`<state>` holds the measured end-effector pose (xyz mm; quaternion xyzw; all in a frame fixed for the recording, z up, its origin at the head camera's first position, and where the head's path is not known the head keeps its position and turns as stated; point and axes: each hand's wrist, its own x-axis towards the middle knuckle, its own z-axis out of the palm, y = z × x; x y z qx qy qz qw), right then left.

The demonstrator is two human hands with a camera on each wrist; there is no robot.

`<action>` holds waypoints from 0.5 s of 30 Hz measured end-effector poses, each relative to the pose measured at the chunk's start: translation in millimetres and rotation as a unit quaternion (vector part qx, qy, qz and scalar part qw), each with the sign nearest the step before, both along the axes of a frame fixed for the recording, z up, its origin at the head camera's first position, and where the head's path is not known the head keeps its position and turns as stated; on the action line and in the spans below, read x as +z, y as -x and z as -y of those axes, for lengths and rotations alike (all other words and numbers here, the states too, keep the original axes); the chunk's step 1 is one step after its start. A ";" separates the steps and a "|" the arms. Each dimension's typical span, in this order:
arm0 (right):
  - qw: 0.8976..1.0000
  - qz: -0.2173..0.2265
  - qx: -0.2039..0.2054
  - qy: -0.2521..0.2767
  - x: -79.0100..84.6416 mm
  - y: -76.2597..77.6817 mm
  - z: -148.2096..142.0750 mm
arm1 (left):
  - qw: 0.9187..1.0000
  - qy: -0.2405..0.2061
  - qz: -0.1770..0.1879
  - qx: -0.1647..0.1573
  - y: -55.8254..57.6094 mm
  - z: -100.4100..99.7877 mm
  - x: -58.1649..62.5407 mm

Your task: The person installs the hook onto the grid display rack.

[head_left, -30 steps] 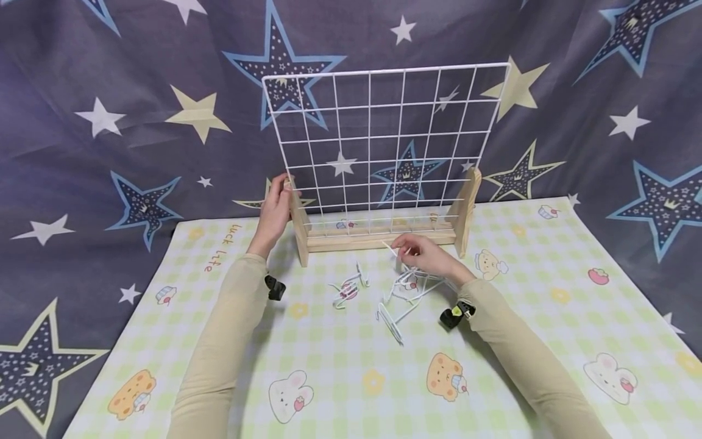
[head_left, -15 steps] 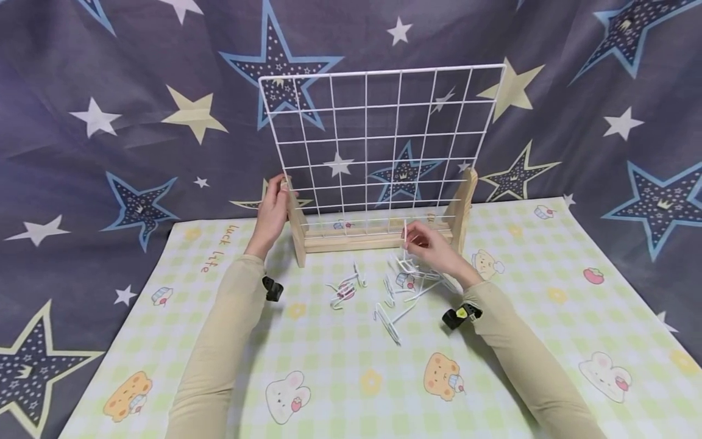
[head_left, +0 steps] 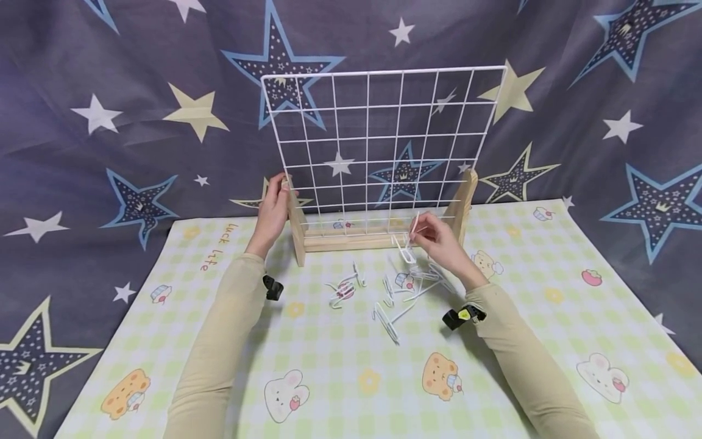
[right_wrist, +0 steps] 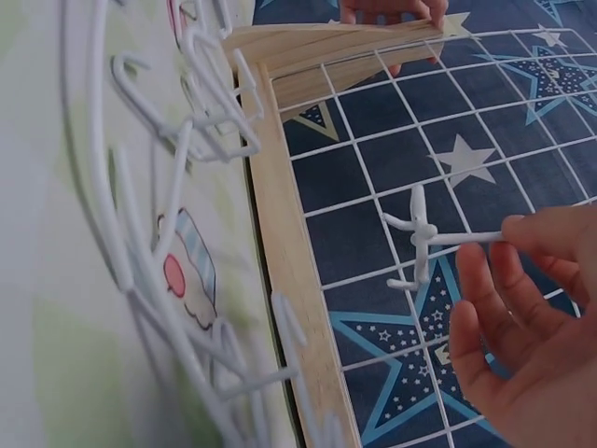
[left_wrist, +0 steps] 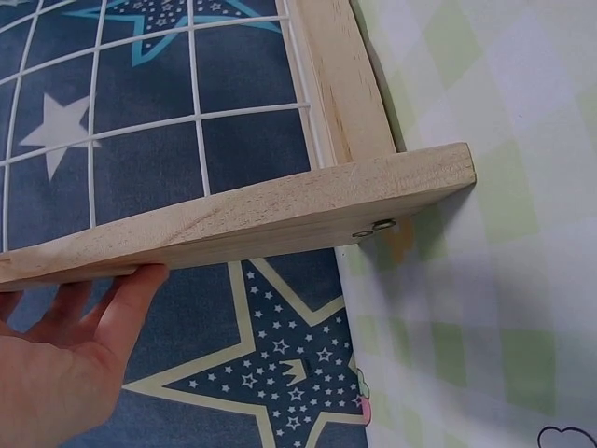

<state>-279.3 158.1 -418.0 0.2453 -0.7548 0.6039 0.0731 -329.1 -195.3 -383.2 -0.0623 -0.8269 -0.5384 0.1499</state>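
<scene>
A white wire grid (head_left: 366, 138) stands upright in a wooden stand at the back of the table. My left hand (head_left: 273, 210) grips the top of the stand's left wooden side piece (head_left: 298, 228); in the left wrist view its fingers (left_wrist: 140, 299) meet the outer face of that wood. My right hand (head_left: 441, 247) pinches a white wire hook (right_wrist: 422, 233) by its straight stem, between thumb and fingertips. The hook's bent end is in front of the grid's lower right part, above the wooden base bar (head_left: 351, 244).
Several more white hooks lie on the checkered tablecloth: a small group (head_left: 345, 292) left of centre, a single hook (head_left: 386, 323) nearer me, and a tangle (head_left: 425, 275) under my right hand. A star-patterned curtain (head_left: 181, 158) hangs behind the grid.
My right hand has lifted the hook up from the tangle and moved slightly right, turning the hook so its bent end hangs lower left. The left hand stays on the side piece.
</scene>
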 end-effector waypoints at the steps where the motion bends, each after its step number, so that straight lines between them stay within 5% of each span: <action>1: 1.000 0.000 -0.006 0.003 0.1 -0.3 0.4 | 1.000 0.002 -0.001 -0.002 0.0 -0.2 0.1; 5: 0.999 -0.006 -0.031 0.023 2.7 -1.4 3.4 | 1.000 0.006 -0.001 -0.009 0.5 0.0 0.7; 15: 0.997 -0.015 -0.068 0.039 45.0 -21.6 19.7 | 1.000 -0.003 0.001 -0.012 0.4 1.0 -0.4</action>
